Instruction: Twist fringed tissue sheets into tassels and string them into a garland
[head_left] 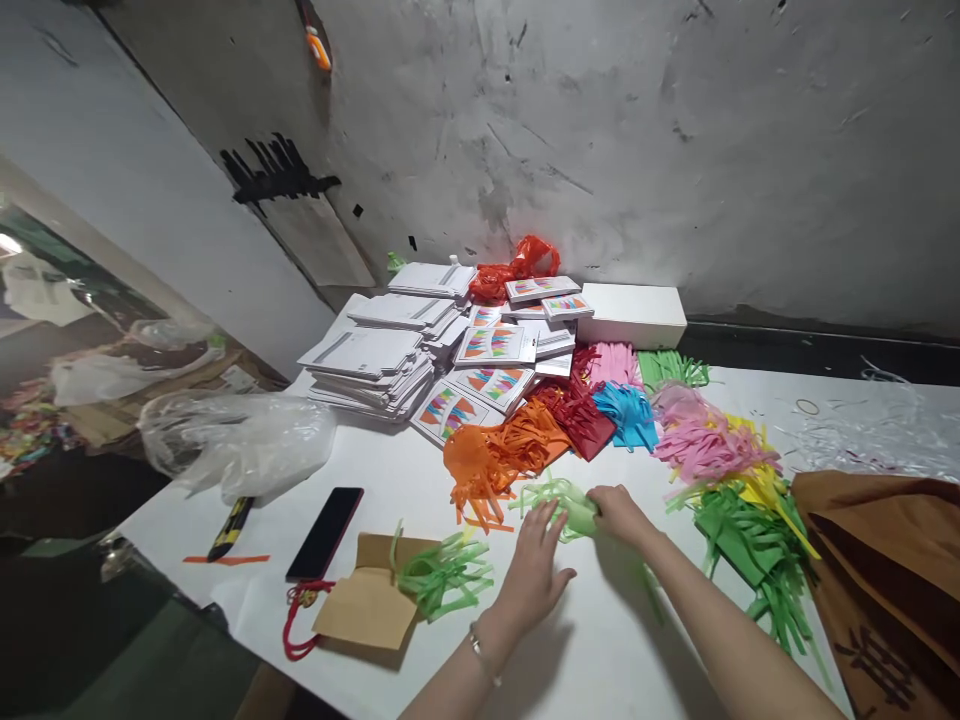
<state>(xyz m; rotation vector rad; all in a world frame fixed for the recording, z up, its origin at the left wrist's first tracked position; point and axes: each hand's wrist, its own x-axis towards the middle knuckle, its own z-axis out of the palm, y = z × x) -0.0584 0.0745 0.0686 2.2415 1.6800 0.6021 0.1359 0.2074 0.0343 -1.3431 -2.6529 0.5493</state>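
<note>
My right hand (pixel 619 514) is closed on one end of a pale green paper tassel (pixel 574 508) with loose cut strips. My left hand (pixel 531 565), with a bracelet at its wrist, has its fingers spread at the tassel's near left side. Its fingertips overlap the strips; whether they press on them I cannot tell. Just behind lies an orange tassel bundle (pixel 480 462). To the left of my left hand, a green tassel (pixel 444 572) rests partly on a folded brown card (pixel 369 606).
A black phone (pixel 325 534), a cutter knife (pixel 231 528) and a clear plastic bag (pixel 240 440) lie left. Stacked white cards (pixel 367 352), printed packs (pixel 495 345) and a white box (pixel 634 315) stand against the wall. Several coloured tassel bundles (pixel 709 440) and a brown bag (pixel 892 560) are right.
</note>
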